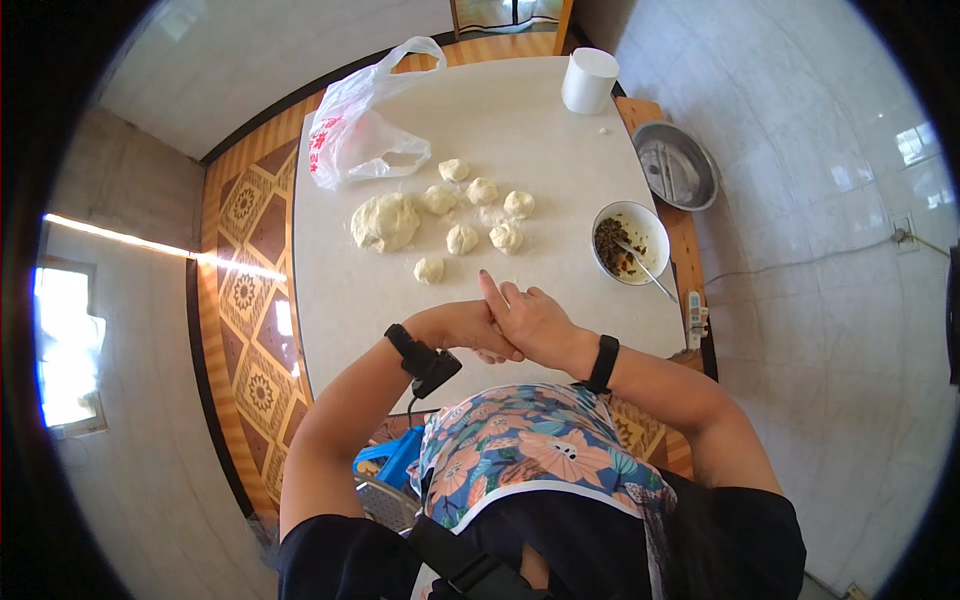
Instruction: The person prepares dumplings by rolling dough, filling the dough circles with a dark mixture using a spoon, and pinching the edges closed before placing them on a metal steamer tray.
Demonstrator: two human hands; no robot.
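Note:
Above the near part of the table, my left hand and my right hand are pressed together, palm against palm. The right lies over the left, with one finger pointing up and away from me. Whether anything sits between the palms is hidden. Just beyond them a small dough ball rests alone on the pale tabletop. Farther off lie several more dough pieces, loosely grouped, beside a large dough lump.
To the right stands a white bowl of dark chopped filling, a spoon leaning in it. A plastic bag lies far left, a white paper roll far right. Past the right edge are a metal basin and power strip.

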